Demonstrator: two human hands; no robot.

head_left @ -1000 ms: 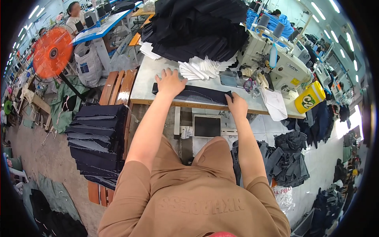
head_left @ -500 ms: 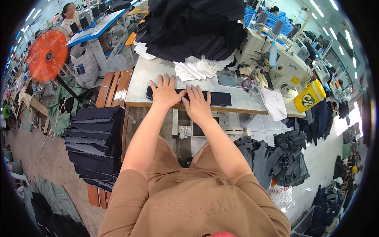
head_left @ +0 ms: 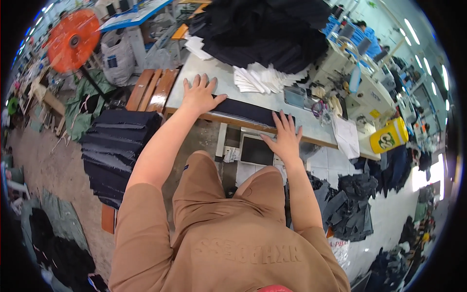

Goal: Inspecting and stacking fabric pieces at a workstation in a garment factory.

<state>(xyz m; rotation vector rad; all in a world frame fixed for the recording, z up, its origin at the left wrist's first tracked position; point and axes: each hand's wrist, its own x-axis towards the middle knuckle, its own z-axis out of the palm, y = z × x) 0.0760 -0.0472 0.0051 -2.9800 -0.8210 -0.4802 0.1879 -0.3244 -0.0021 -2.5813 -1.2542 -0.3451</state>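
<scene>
A folded strip of dark navy fabric (head_left: 250, 112) lies flat along the front edge of the pale worktable (head_left: 221, 82). My left hand (head_left: 199, 97) rests on its left end, fingers spread and thumb pointing along the cloth. At the strip's right end, my right hand (head_left: 286, 138) reaches over the table edge with its fingertips on the fabric and its fingers apart. Neither hand grips anything. Beyond the strip sits a fanned bundle of white cloth pieces (head_left: 255, 79), with a large heap of black fabric (head_left: 262, 34) behind it.
A sewing machine (head_left: 362, 90) stands on the table's right side, near a yellow container (head_left: 389, 135). On the left, a stack of folded navy pieces (head_left: 114, 146) lies on a wooden bench (head_left: 151, 90). An orange fan (head_left: 74, 41) stands farther left. Grey scraps (head_left: 348, 204) hang at lower right.
My hands have moved apart: the left stays at the strip's left end, while the right has slid from its middle to its right end. The whole view has shifted and tilted.
</scene>
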